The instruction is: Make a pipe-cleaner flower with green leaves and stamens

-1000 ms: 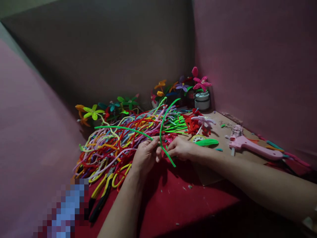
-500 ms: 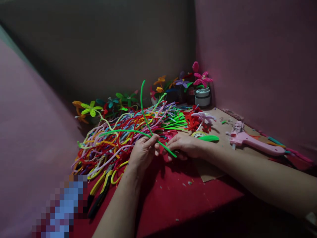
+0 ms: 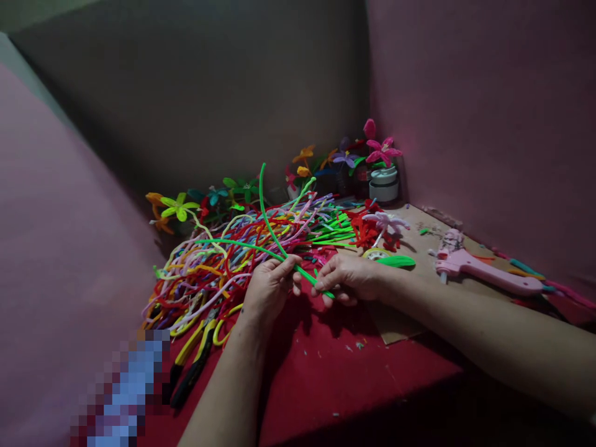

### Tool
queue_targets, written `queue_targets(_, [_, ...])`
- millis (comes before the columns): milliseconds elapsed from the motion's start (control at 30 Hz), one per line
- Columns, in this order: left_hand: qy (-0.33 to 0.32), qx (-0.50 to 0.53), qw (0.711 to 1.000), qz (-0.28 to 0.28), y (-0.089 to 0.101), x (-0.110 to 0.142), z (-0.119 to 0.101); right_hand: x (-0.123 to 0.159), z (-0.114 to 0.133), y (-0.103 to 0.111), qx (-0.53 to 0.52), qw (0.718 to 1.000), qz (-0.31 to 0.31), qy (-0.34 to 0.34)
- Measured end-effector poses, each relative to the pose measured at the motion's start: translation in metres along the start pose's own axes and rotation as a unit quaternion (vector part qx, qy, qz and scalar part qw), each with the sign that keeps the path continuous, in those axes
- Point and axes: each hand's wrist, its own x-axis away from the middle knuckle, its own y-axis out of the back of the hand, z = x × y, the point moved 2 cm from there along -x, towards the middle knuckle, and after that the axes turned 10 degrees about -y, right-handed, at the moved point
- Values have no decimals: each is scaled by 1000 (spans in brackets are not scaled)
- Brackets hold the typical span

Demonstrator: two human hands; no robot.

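Observation:
Two green pipe cleaners (image 3: 246, 244) run together through my hands and spread into a V beyond my left hand, one strand rising, the other reaching left. My left hand (image 3: 271, 285) pinches them where they meet, between thumb and forefinger. Closer to their joined lower ends, my right hand (image 3: 349, 277) is closed on them with its fingertips. Behind my hands lies a tangled heap of multicoloured pipe cleaners (image 3: 218, 267). Just past my right wrist are a green leaf-shaped piece (image 3: 395, 261) and a roll of tape (image 3: 375, 254).
Yellow-and-black pliers (image 3: 198, 354) lie at the left of the red tabletop (image 3: 335, 385). A pink glue gun (image 3: 484, 270) rests on brown cardboard (image 3: 421, 245) at the right. Pipe-cleaner flowers (image 3: 382, 151) stand along the back, near a grey-white container (image 3: 384, 184). A lilac flower (image 3: 386, 221) lies before them.
My right hand's fingertips have closed onto the lower ends of the green pipe cleaners. My left hand keeps its pinch. The view has shifted slightly.

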Motion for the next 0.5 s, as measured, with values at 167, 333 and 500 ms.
queue_targets(167, [-56, 52, 995, -67, 11, -3, -10, 0, -1, 0, 7, 999, 15, -40])
queue_targets(333, [-116, 68, 983, -128, 22, -8, -17, 2, 0, 2, 15, 999, 13, -51])
queue_targets(500, [-150, 64, 972, -171, 29, -9, -22, 4, 2, 7, 33, 999, 3, -32])
